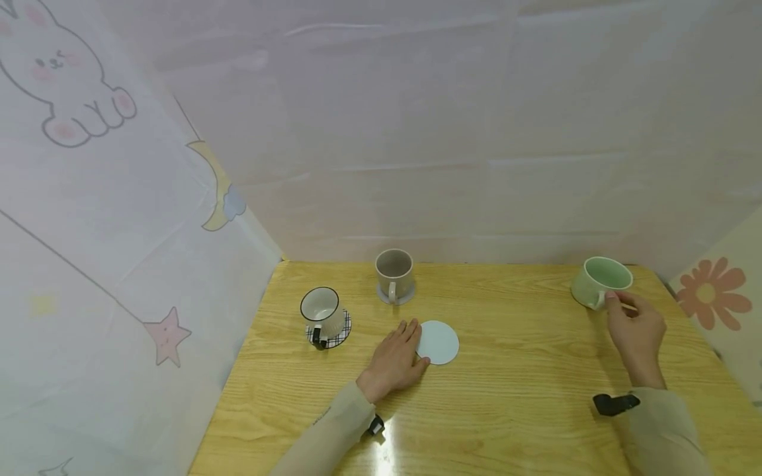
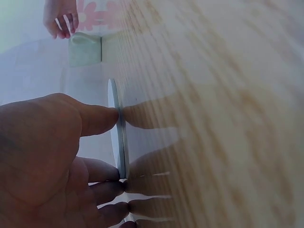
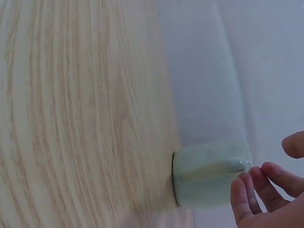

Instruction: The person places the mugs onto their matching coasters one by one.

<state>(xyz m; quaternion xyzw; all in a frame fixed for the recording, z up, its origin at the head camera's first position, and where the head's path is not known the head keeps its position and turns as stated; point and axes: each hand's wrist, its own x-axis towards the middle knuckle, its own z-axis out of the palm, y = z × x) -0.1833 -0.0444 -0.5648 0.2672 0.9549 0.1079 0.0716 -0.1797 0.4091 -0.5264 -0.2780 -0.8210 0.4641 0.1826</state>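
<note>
My left hand (image 1: pixel 395 357) lies low over the table at the left edge of a round pale blue coaster (image 1: pixel 439 342). In the left wrist view the thumb touches the rim of the coaster (image 2: pixel 118 137), while the other fingers reach down to the tabletop beside it. Far to the right, a pale green mug (image 1: pixel 600 281) stands on the table. My right hand (image 1: pixel 637 330) is at its handle; in the right wrist view the fingertips are beside the handle of the mug (image 3: pixel 213 175) and the thumb is apart from them.
A taupe mug (image 1: pixel 395 271) stands on a grey coaster (image 1: pixel 406 297) at the back. Left of it, a white mug (image 1: pixel 324 314) with a dark rim and black handle is on a checked coaster (image 1: pixel 339 336). A printed cloth (image 1: pixel 446 132) hangs behind the wooden table (image 1: pixel 506 396).
</note>
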